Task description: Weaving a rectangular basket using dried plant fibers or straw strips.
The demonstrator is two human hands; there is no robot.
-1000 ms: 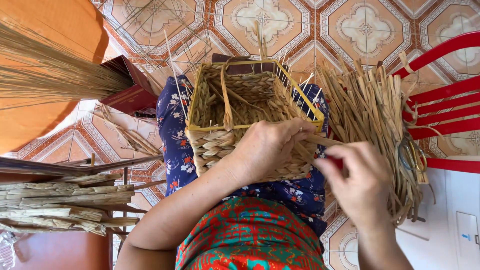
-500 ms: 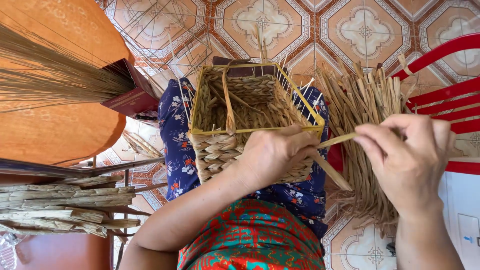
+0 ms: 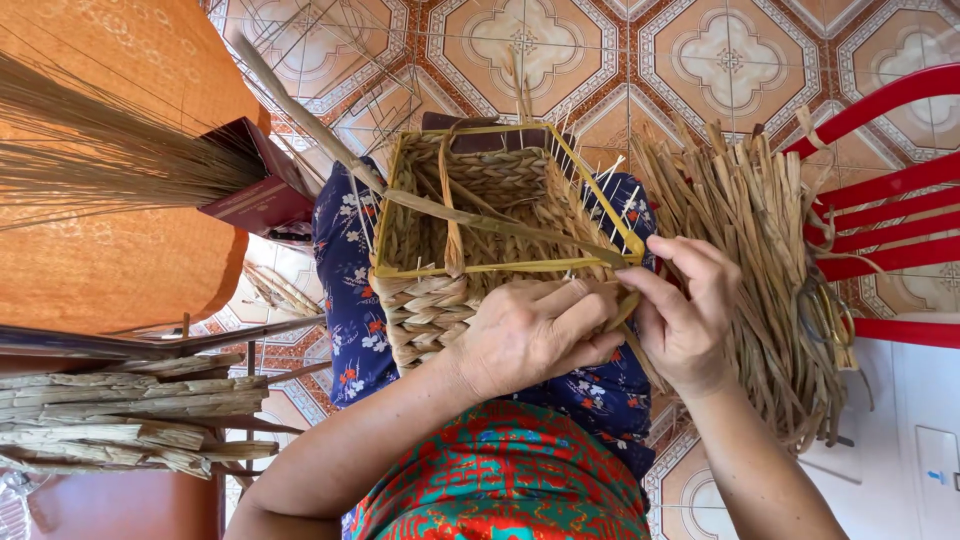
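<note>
A half-woven square basket [image 3: 440, 300] of dried straw with a yellow wire rim rests on my lap, over a blue flowered cloth [image 3: 350, 300]. My left hand [image 3: 530, 335] grips the basket's near woven wall at its corner. My right hand [image 3: 690, 310] is beside it, pinching one long flat straw strand [image 3: 330, 145] at the rim. That strand lies across the basket's mouth and sticks out to the upper left. Thin white upright stakes rise along the rim.
A loose bundle of dried straw strips [image 3: 770, 260] lies to the right, against a red plastic chair [image 3: 890, 180]. At left are an orange table [image 3: 130, 250], a broom's bristles [image 3: 110, 160], a dark red box [image 3: 255, 195] and stacked dried strips [image 3: 110, 420]. Patterned floor tiles [image 3: 520, 50] lie beyond.
My right hand has come back from the right to the basket's corner beside my left hand. The strand it holds now lies across the basket's mouth, pointing to the upper left.
</note>
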